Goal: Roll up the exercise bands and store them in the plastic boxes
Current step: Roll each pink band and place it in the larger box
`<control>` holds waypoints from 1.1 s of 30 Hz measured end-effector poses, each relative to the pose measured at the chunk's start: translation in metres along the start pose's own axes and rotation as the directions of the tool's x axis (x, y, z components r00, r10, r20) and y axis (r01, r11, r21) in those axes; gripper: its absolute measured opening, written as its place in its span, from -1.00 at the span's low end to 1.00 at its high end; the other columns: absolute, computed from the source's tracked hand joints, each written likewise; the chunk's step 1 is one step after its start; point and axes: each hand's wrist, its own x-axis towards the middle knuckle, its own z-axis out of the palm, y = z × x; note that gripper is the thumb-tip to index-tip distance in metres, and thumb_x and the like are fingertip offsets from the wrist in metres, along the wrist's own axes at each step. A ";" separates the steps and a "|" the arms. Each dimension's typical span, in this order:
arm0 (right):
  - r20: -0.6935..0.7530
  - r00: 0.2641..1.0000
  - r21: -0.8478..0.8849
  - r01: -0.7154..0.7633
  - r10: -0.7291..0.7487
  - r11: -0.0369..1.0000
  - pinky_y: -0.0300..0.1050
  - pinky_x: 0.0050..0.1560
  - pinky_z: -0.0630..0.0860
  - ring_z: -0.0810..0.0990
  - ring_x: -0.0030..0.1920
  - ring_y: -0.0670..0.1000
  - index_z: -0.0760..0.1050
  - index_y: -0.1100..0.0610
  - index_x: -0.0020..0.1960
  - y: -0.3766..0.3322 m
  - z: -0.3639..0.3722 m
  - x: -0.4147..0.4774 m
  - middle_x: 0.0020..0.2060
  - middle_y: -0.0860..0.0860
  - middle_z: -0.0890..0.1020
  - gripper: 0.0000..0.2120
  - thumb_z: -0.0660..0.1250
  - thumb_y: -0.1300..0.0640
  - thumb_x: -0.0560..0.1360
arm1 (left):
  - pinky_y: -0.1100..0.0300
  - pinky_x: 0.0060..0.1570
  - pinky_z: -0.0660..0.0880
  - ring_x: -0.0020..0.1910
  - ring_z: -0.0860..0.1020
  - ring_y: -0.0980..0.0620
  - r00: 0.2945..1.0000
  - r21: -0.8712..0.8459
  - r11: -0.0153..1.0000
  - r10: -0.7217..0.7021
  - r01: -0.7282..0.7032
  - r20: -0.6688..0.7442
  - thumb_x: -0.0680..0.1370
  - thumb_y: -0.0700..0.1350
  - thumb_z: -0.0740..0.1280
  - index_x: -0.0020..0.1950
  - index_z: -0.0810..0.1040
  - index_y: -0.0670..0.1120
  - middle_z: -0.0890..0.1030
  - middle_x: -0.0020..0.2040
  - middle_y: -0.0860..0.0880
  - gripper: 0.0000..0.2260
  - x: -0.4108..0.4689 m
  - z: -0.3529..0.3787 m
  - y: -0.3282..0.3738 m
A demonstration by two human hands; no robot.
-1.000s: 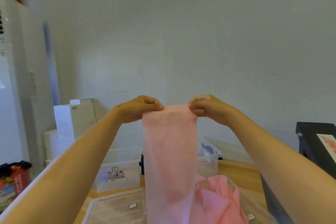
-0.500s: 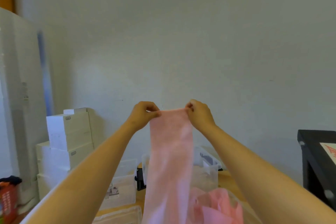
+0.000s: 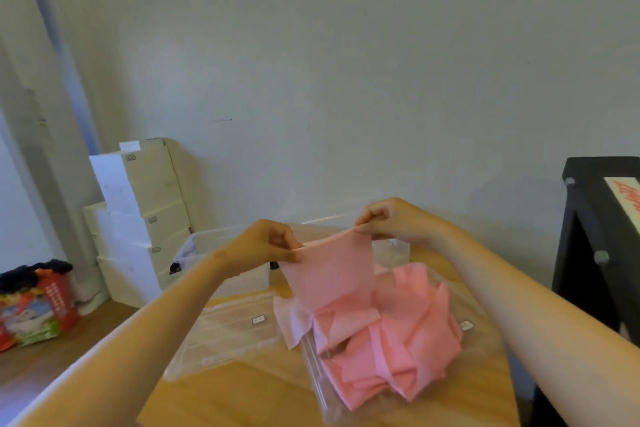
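Centre frame: left hand (image 3: 266, 244) and right hand (image 3: 393, 222) each pinch a top corner of one pink exercise band (image 3: 330, 274), its tail dropping into the pink heap (image 3: 391, 354) in a clear plastic box (image 3: 320, 388) at lower right on the bench (image 3: 242, 395). Judged step: end found, rolling not begun; the next move calls for turning that edge over itself, evenly. Count: two hands; three clear boxes, adding the flat box (image 3: 228, 333) and the open box (image 3: 221, 250) at centre left; bands in heap uncountable.
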 end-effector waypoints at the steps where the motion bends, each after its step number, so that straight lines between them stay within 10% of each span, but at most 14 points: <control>1: 0.061 0.998 0.046 -0.029 0.026 0.999 -0.29 -0.06 0.56 0.63 -0.18 -0.11 0.59 0.18 -0.12 0.005 0.005 -0.010 -0.21 0.03 0.64 -0.90 0.35 0.35 0.49 | 0.24 -0.04 0.57 -0.13 0.66 0.04 0.999 -0.016 1.000 -0.018 0.019 0.049 0.44 -0.31 0.48 -0.24 0.62 -0.15 0.70 -0.21 -0.07 -0.89 -0.012 0.007 -0.003; 7: 0.402 0.871 -0.140 -0.246 0.282 0.959 -0.13 0.18 0.53 0.65 0.04 -0.01 0.62 0.18 -0.01 0.046 0.034 -0.055 -0.01 0.12 0.68 -0.90 0.38 0.25 0.50 | 0.21 0.11 0.55 0.06 0.66 0.04 0.935 -0.015 0.990 -0.129 0.142 0.330 0.47 -0.26 0.47 -0.16 0.65 -0.16 0.72 -0.04 -0.09 -0.96 -0.059 0.051 -0.036; 12: -0.004 0.990 -0.243 -0.138 0.141 0.960 -0.36 -0.05 0.43 0.59 -0.20 -0.27 0.64 0.21 -0.05 0.067 0.052 -0.038 -0.15 -0.01 0.68 -0.90 0.43 0.30 0.44 | 0.35 0.02 0.49 -0.03 0.66 0.17 0.984 0.011 0.990 -0.144 0.143 0.106 0.49 -0.22 0.47 -0.07 0.68 -0.13 0.71 -0.02 -0.03 -0.95 -0.037 0.066 -0.067; 17: -0.277 0.951 -0.373 -0.237 0.137 0.897 -0.33 0.02 0.37 0.58 0.11 0.01 0.60 0.20 0.10 0.110 0.064 0.001 0.09 0.06 0.63 -0.79 0.39 0.25 0.47 | 0.22 0.15 0.42 0.12 0.56 0.06 0.985 0.091 0.983 -0.155 0.161 -0.076 0.51 -0.17 0.45 0.13 0.62 -0.08 0.61 0.11 0.04 -0.80 0.010 0.091 -0.109; 22: -0.249 0.953 -0.502 -0.280 0.173 0.819 -0.17 0.22 0.40 0.54 0.20 0.05 0.59 0.17 0.18 0.146 0.071 0.028 0.17 0.07 0.61 -0.71 0.36 0.16 0.47 | 0.16 0.37 0.29 0.38 0.39 0.03 0.970 0.115 0.969 -0.204 0.220 -0.134 0.51 -0.11 0.45 0.32 0.54 -0.06 0.49 0.37 0.00 -0.62 0.055 0.111 -0.145; 28: -0.186 0.957 -0.547 -0.287 0.220 0.786 -0.12 0.19 0.43 0.54 0.17 0.02 0.65 0.06 0.05 0.166 0.081 0.040 0.08 -0.01 0.67 -0.77 0.44 0.11 0.40 | 0.43 -0.16 0.36 -0.20 0.49 0.14 0.961 0.062 0.975 -0.200 0.215 -0.190 0.41 -0.30 0.50 -0.09 0.65 -0.12 0.59 -0.21 0.08 -0.86 0.068 0.122 -0.159; 33: -0.261 0.948 -0.572 -0.303 0.181 0.762 -0.12 0.12 0.40 0.50 0.14 0.07 0.62 0.01 0.05 0.168 0.088 0.043 0.03 0.02 0.64 -0.76 0.42 0.12 0.38 | 0.32 -0.16 0.32 -0.16 0.44 0.04 0.944 0.138 0.957 -0.216 0.256 -0.249 0.41 -0.24 0.52 0.12 0.60 -0.10 0.50 -0.10 0.02 -0.69 0.066 0.113 -0.163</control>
